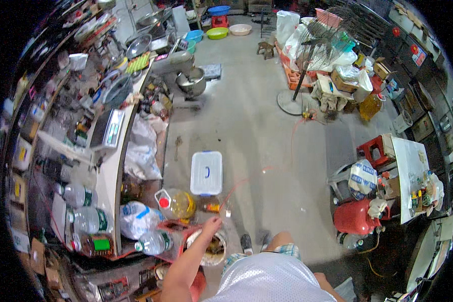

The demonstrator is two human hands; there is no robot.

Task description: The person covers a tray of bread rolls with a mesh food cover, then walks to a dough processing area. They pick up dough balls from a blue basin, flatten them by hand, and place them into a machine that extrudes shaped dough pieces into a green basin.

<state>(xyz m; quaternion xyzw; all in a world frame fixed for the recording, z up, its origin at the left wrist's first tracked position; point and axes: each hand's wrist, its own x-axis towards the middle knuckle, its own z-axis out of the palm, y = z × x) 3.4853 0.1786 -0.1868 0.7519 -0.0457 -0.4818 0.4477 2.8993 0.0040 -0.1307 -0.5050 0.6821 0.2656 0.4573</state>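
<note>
My left hand (pixel 213 224) reaches forward over a round white-rimmed bucket (pixel 223 255) with brownish contents. Its fingers look drawn together; whatever they may hold is too small to make out. Just right of the fingertips is a small white piece (pixel 228 214), near a thin red cord on the floor. Beyond the hand lies a small bottle with dark contents (pixel 209 205), beside a big clear jug of yellow oil (pixel 178 204) with a red cap. A white lidded storage box (pixel 206 173) with a blue handle sits farther ahead. Only my right arm shows at the lower edge; its hand is out of sight.
Along the left runs a cluttered counter with a scale (pixel 109 130) and large water bottles (pixel 93 219). A metal mixer bowl (pixel 191 82) stands ahead. On the right are a standing fan (pixel 301 83), a red gas cylinder (pixel 355 218) and a white table (pixel 403 166).
</note>
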